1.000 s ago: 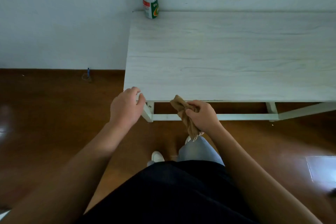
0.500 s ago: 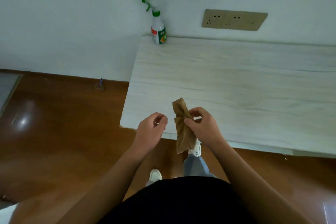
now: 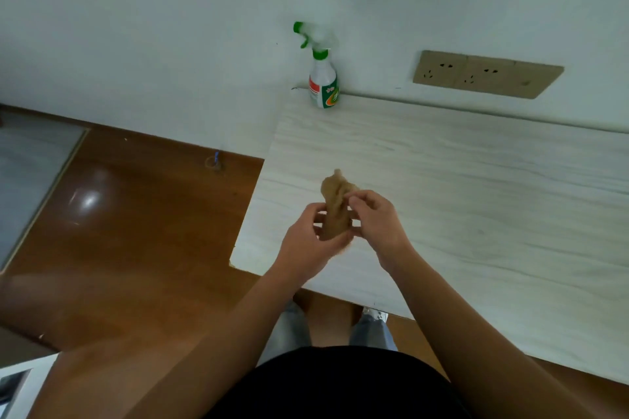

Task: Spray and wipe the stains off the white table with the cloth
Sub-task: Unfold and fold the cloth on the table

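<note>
Here, in the head view looking down, a crumpled tan cloth point(image 3: 335, 204) is being held upright above the near left part of the white table point(image 3: 476, 197), gripped from both sides. The lower end of the cloth is being clasped by the left hand point(image 3: 306, 248), whose fingers are curled round it, while the upper part is being pinched by the right hand point(image 3: 377, 224) between thumb and fingertips. Whether the hands are touching the tabletop cannot be told. A spray bottle point(image 3: 323, 82) with a green trigger is being shown standing upright at the far left corner of the table, close against the pale wall and well apart from the hands. A tan socket panel point(image 3: 486, 73) is being shown on the wall to its right, and glossy brown floor point(image 3: 136, 231) is being shown left of the table.
</note>
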